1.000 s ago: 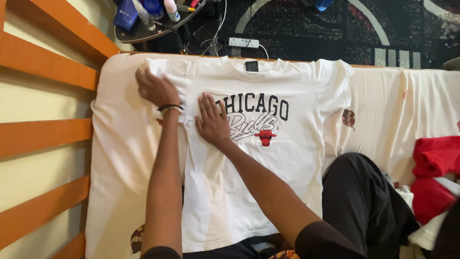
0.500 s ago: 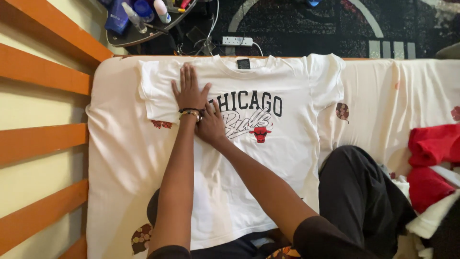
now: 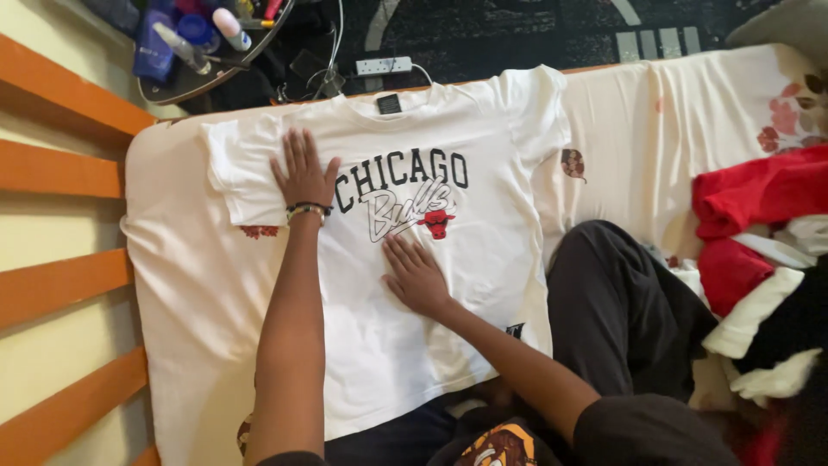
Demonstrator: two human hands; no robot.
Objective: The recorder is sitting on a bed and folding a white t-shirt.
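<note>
A white T-shirt point(image 3: 483, 250) with dark lettering and a red bull's head printed on the chest lies spread face up on a white-sheeted mattress point(image 3: 185, 285). My left hand point(image 3: 304, 170), a beaded band at its wrist, rests flat with fingers apart on the shirt's upper left part near the sleeve. My right hand point(image 3: 414, 274) lies flat on the middle of the shirt, just below the print. Neither hand holds anything.
An orange-slatted bed frame point(image 3: 60, 168) runs along the left. A round dark tray point(image 3: 203, 52) with bottles and a white power strip point(image 3: 384, 66) sit on the floor past the mattress. My dark-trousered knee point(image 3: 617, 293) is to the right, beside a pile of red and white clothes point(image 3: 759, 242).
My right hand has slid down from the print to the shirt's middle. My left hand moved from the sleeve's edge inward toward the chest, then stayed flat.
</note>
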